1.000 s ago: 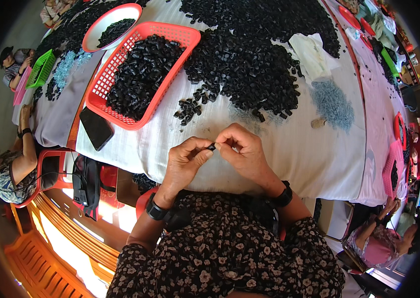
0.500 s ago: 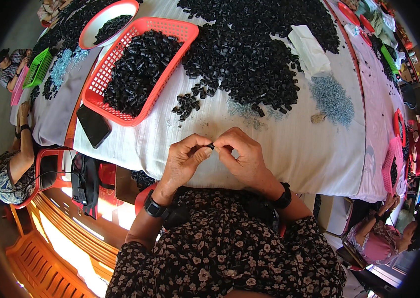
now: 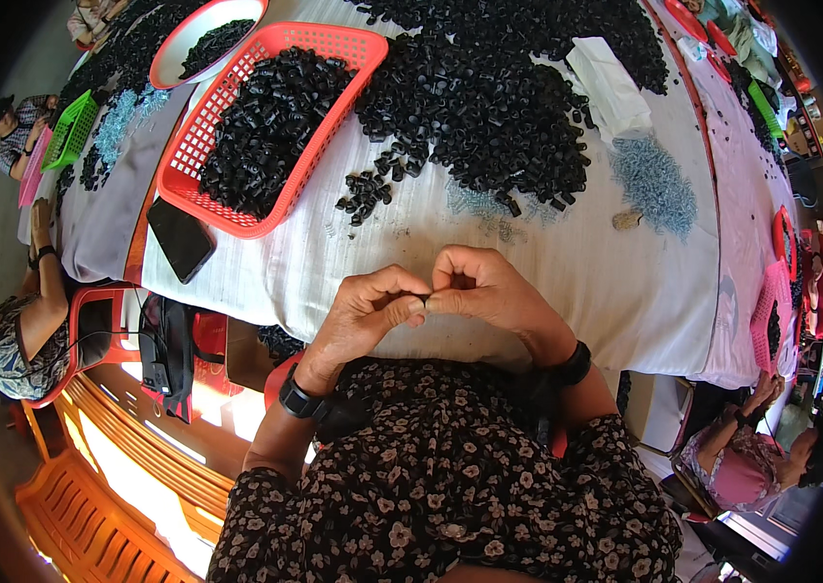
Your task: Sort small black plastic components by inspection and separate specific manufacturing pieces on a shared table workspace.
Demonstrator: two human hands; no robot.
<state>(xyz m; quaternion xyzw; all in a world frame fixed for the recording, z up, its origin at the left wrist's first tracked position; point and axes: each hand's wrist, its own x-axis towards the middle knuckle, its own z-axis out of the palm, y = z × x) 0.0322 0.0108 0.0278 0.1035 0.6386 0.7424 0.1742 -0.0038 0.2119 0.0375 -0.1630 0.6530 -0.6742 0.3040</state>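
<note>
Low over the near edge of the cloth, my left hand (image 3: 365,309) pinches a small black plastic part (image 3: 422,298) between thumb and fingers. My right hand (image 3: 491,288) is closed in a pinch against the same part from the other side, so the fingertips of both hands meet. Most of the part is hidden by the fingers. Beyond my hands spreads a large heap of similar black plastic parts (image 3: 489,126), with a smaller cluster (image 3: 365,197) at its near left. Tiny pale-blue pieces (image 3: 654,185) lie in a pile to the right, too small to name.
A red mesh basket (image 3: 246,225) full of black parts stands at the left, beside a black phone (image 3: 180,241). Behind it is a red-rimmed bowl (image 3: 166,68). A white packet (image 3: 610,89) lies right of the heap. Other people sit at both sides.
My right hand has turned, its thumb now pressed level against the part and its forefinger arched above. The scene has shifted slightly upward on the left.
</note>
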